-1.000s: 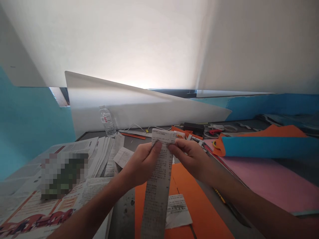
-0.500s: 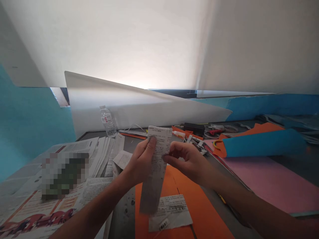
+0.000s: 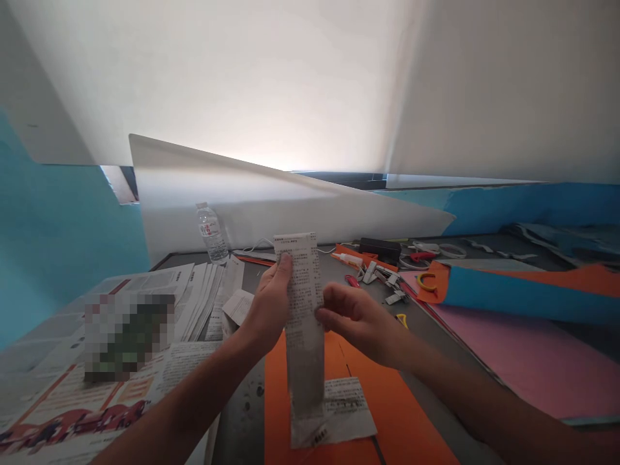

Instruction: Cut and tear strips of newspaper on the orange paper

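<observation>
A long strip of newspaper (image 3: 304, 323) stands nearly upright between my hands. My left hand (image 3: 271, 303) grips its left edge, the thumb lying on the printed face. On the opposite edge, my right hand (image 3: 351, 313) pinches the strip between thumb and curled fingers. Below it, a torn piece of newspaper (image 3: 349, 413) lies on an orange sheet (image 3: 407, 420); the strip's lower end overlaps that piece in view. A small folded piece of newspaper (image 3: 237, 306) rests just beyond my left wrist.
Stacked newspapers (image 3: 184, 368) cover the left side. A water bottle (image 3: 212, 234) stands at the back. Right of centre are a glue bottle (image 3: 347, 259), metal clips (image 3: 382, 276) and a black case (image 3: 380, 249). A blue-and-orange roll (image 3: 504, 290) lies over pink sheets (image 3: 527, 361).
The strip has swung more upright and shifted slightly left, with both hands still on it. The blue-and-orange roll at right has flattened and settled lower.
</observation>
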Demonstrator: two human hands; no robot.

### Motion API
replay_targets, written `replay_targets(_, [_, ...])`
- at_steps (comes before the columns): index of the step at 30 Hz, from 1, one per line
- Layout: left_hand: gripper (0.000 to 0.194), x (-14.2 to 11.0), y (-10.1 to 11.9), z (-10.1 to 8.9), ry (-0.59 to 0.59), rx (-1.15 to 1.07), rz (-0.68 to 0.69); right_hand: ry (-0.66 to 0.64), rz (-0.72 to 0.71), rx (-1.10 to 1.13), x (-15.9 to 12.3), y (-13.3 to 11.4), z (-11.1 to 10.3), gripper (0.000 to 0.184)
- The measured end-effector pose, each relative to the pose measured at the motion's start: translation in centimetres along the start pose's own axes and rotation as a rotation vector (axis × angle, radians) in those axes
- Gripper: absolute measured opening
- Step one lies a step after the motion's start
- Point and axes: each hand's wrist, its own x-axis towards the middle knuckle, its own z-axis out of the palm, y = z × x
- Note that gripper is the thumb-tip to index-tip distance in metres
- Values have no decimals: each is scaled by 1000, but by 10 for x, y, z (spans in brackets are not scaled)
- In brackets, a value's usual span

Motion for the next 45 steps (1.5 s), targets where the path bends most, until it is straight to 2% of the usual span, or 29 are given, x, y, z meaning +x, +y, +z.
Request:
replay_targets(3, [36,3,-1,0,97,-51,-42,-48,31,36,0,0,5,30])
replay_targets(8, [36,11,-1,-5,183,-105,-87,-61,52,45,1,2,7,35])
replay_targets(17, [35,31,-3,-21,267,-276,-120,-66,158,125,3,14,12,46])
replay_targets(19, [35,32,0,-25,190,-318,-140,-50,232,251,3,16,13,46])
replay_targets(21, [37,30,4,-30,-14,-346,-191,-58,325,456,3,16,11,43])
replay_targets(23, [42,27,6,-34,-263,-376,-271,-144,387,712,3,16,7,39])
replay_targets(25, [43,25,4,-37,-401,-410,-349,-279,402,934,3,17,3,37])
replay_targets(26, [38,25,1,-38,-410,-425,-365,-342,395,1014,3,19,0,37])
replay_targets(28, [26,26,-5,-37,-351,-432,-341,-428,379,1114,3,22,-3,39])
replay_targets(31, [20,30,-13,-35,-229,-372,-220,-480,379,1152,4,25,-7,40])
replay_targets(34, [21,33,-14,-34,-144,-328,-120,-410,372,1095,7,25,-12,37])
replay_targets(37, [24,35,-13,-33,-26,-346,-81,-191,372,986,11,22,-22,32])
replay_targets(39, [28,36,-13,-34,36,-350,-77,-20,352,937,13,20,-31,39])
replay_targets(42, [30,38,-15,-36,79,-347,-73,137,257,826,16,19,-42,53])
replay_targets(45, [31,40,-17,-36,99,-344,-62,193,109,524,17,18,-47,47])
